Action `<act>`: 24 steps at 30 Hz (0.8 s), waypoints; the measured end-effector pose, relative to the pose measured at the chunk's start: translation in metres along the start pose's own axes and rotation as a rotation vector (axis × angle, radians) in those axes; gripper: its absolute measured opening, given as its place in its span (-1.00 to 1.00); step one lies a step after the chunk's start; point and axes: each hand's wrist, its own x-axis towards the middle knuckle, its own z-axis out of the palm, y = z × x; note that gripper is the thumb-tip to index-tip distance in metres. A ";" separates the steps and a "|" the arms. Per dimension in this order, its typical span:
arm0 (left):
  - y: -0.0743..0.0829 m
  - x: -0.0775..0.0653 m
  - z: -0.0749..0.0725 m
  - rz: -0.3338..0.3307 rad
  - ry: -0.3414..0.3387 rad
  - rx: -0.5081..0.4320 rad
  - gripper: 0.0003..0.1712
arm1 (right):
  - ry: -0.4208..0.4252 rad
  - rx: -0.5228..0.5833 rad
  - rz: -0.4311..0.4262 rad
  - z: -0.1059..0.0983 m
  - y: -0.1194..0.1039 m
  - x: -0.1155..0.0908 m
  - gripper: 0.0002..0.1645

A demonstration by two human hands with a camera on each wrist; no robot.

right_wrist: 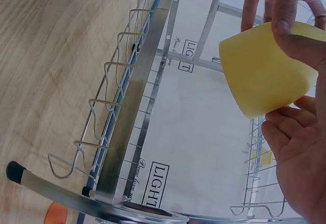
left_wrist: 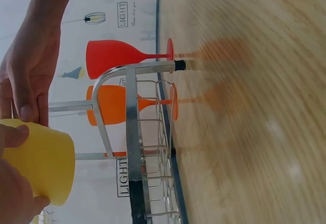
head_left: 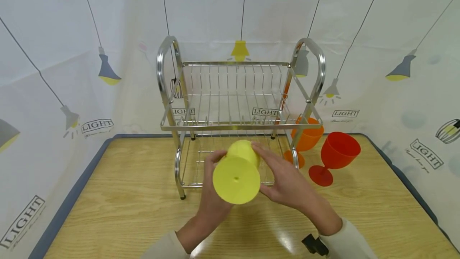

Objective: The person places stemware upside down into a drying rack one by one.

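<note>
Both hands hold a yellow goblet (head_left: pixel 236 181) in front of the dish rack, its round foot facing the head camera and its bowl pointing away toward the rack. The left hand (head_left: pixel 213 199) grips it from the left side. From the right, the right hand (head_left: pixel 287 177) holds the bowl, with fingers and thumb spread around it. The right wrist view shows the yellow bowl (right_wrist: pixel 270 68) between the right hand's thumb and fingers. In the left wrist view the left hand (left_wrist: pixel 15 188) is curled around the bowl, partly cut off by the frame.
A two-tier metal dish rack (head_left: pixel 233 127) stands on the wooden table (head_left: pixel 125 195). Right of it stand a red goblet (head_left: pixel 339 151) and, partly behind the rack's leg, an orange goblet (head_left: pixel 310 135). A printed white cloth (head_left: pixel 136 19) hangs behind.
</note>
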 end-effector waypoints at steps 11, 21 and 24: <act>-0.003 0.001 0.000 0.147 -0.072 0.276 -0.26 | -0.001 0.034 -0.027 0.000 0.002 0.001 0.25; -0.004 0.005 -0.003 0.189 -0.085 0.267 -0.34 | 0.094 0.001 -0.124 0.002 0.006 0.000 0.21; -0.004 0.006 -0.004 0.197 -0.092 0.277 -0.33 | 0.114 -0.005 -0.148 0.003 0.007 0.000 0.18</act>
